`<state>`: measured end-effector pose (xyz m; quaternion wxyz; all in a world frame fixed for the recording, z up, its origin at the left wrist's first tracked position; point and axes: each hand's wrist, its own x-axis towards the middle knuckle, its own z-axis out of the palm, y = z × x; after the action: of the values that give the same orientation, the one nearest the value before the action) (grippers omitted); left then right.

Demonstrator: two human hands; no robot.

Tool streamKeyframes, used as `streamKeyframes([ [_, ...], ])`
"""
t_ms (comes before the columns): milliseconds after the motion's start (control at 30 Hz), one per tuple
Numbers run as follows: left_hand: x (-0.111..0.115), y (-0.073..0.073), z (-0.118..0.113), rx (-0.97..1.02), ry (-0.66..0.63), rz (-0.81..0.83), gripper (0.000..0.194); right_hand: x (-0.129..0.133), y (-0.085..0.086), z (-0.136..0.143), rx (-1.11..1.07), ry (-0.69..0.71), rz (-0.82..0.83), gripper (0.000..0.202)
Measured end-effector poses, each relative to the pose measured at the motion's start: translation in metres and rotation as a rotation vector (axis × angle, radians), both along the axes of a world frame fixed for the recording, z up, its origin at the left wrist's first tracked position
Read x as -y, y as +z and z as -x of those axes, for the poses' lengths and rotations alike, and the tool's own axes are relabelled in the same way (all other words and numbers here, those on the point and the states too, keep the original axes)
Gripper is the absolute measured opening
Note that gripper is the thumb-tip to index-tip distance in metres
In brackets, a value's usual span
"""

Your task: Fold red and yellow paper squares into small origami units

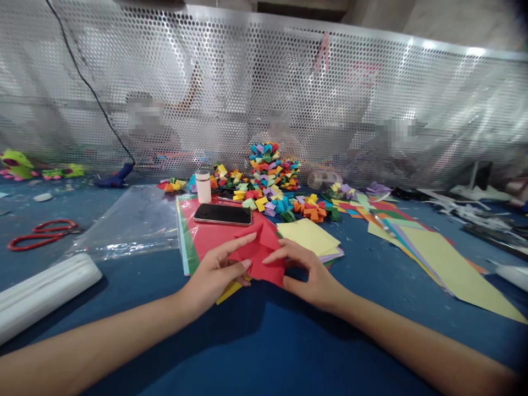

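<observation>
A red sheet of folded paper (268,254) is held up between my two hands above the blue table. My left hand (216,269) pinches its left side, thumb in front and index finger stretched along the upper edge. On the right side, the fingers of my right hand (311,272) are closed on the paper's edge. Creases and a raised flap show on its face. Under my left hand a yellow piece of paper (231,290) pokes out. Just behind lies a black phone (223,214) on a stack of red and green sheets (206,242).
Pale yellow squares (309,236) lie right of the phone, beside a white cylinder (203,187) and many colourful folded paper pieces (268,170). Red scissors (43,234), a plastic bag (127,220) and a white device (45,297) are left; long paper strips (449,258) are right. A perforated metal screen (231,82) stands behind.
</observation>
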<state>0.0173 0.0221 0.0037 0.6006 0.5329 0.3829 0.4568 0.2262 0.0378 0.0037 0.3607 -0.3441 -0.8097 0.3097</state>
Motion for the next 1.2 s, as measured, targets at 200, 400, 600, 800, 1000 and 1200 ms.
streamKeyframes([
  [200,-0.0004,-0.0028,0.0005,0.063,-0.050,-0.005,0.064,0.0000,0.0022,-0.0016,-0.005,0.023,0.024,0.014],
  [400,-0.0005,-0.0037,0.0002,0.038,-0.065,-0.027,0.069,0.0003,0.0026,0.0000,-0.124,0.004,0.037,0.015],
  [600,-0.0003,-0.0030,0.0003,0.060,-0.097,0.015,0.069,-0.0004,0.0017,0.0026,-0.147,-0.039,0.079,0.035],
  [800,0.0012,-0.0021,0.0006,0.086,-0.120,0.052,0.071,-0.0012,0.0023,0.0007,-0.128,0.000,0.040,0.020],
  [1000,0.0014,-0.0006,-0.0008,0.053,-0.121,0.007,0.075,-0.0011,0.0007,0.0008,-0.115,-0.021,0.004,0.016],
  [1200,0.0038,-0.0030,-0.0006,-0.001,-0.156,-0.026,0.074,-0.0029,-0.0001,0.0032,-0.125,-0.131,-0.004,0.019],
])
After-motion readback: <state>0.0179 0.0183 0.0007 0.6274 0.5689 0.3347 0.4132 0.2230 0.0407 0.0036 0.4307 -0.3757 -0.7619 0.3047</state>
